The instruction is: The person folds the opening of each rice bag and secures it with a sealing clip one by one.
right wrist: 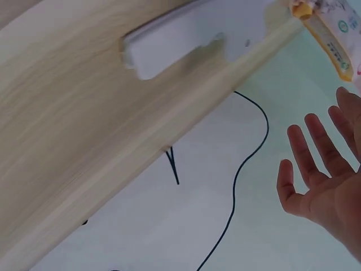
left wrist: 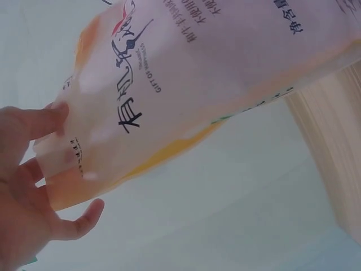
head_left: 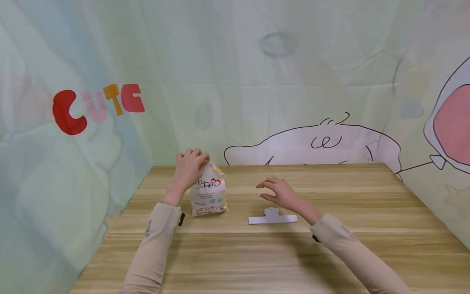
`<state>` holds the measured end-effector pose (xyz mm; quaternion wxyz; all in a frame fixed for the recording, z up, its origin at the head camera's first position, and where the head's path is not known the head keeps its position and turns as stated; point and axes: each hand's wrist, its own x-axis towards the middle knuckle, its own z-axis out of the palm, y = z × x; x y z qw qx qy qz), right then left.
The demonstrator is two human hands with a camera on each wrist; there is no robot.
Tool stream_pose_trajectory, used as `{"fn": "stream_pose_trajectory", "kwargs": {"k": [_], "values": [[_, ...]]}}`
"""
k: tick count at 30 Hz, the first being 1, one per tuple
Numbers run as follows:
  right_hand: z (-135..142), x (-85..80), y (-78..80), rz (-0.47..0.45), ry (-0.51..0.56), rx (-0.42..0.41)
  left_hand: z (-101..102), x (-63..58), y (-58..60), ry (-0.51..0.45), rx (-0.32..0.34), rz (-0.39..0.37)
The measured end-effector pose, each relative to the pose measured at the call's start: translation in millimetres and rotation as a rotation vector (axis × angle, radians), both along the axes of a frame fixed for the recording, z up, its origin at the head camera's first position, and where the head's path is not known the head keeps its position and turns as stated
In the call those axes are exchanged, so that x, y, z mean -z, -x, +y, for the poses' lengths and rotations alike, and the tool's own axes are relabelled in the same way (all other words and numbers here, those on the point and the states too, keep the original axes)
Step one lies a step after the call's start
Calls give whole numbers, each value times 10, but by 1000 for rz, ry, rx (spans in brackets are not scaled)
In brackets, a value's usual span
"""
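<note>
A white printed plastic food bag (head_left: 209,192) with orange-yellow edges stands upright on the left part of the wooden table. My left hand (head_left: 191,165) pinches its top end between thumb and fingers, as the left wrist view shows on the bag (left wrist: 186,73). To the right of the bag, a white sealing clip (head_left: 272,217) with a long straight bar lies flat. My right hand (head_left: 280,192) hovers above and behind this clip with relaxed, spread fingers (right wrist: 318,141), holding nothing. The clip (right wrist: 186,39) also shows in the right wrist view, apart from the hand.
The wood-grain table (head_left: 227,261) reaches back to a pale green printed curtain (head_left: 205,81). More curtain hangs along the table's left and right sides, with colourful letters on the left and a pink balloon drawing (head_left: 455,122) on the right.
</note>
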<state>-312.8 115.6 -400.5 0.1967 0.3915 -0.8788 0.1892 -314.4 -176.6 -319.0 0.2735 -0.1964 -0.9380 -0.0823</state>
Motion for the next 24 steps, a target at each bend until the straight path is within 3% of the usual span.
{"fn": "stream_pose_trajectory", "kwargs": {"k": [4, 11, 19, 24], "values": [[87, 54, -56, -13, -108, 34, 1, -6, -3, 4, -1, 5], [172, 186, -145, -5, -256, 26, 0, -6, -14, 8, -5, -2], [212, 319, -194, 118, -380, -6, -2, -1, -23, -1, -3, -6], [225, 358, -209, 129, -435, 22, -5, 2, -15, -4, 3, -3]]}}
